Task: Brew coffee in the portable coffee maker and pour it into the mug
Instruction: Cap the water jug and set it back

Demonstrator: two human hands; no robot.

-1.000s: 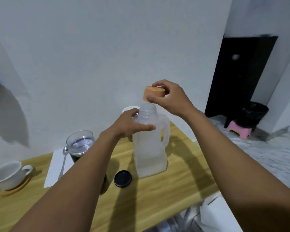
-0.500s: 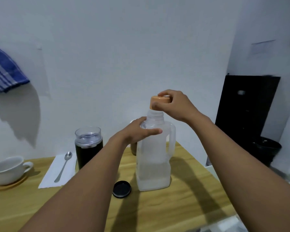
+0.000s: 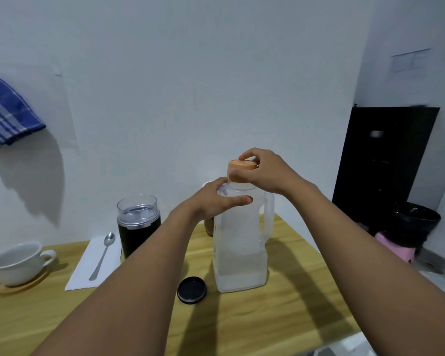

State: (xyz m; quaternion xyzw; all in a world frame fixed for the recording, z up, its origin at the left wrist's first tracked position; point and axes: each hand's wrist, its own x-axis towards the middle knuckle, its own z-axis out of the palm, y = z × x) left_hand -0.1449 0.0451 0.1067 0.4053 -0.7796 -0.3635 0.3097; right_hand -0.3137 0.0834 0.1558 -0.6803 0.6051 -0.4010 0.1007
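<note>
The right grip is pinching the orange cap on the water jug. The left grip is clamping the jug's neck. The coffee maker is standing left of the jug. I think the cap is being twisted, needing a firm turn next.

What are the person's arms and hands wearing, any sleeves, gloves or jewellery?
The left forearm and right forearm are bare to the frame edge; no sleeves show. The left hand and right hand wear no gloves, and no watch, bracelet or ring is visible.
</note>
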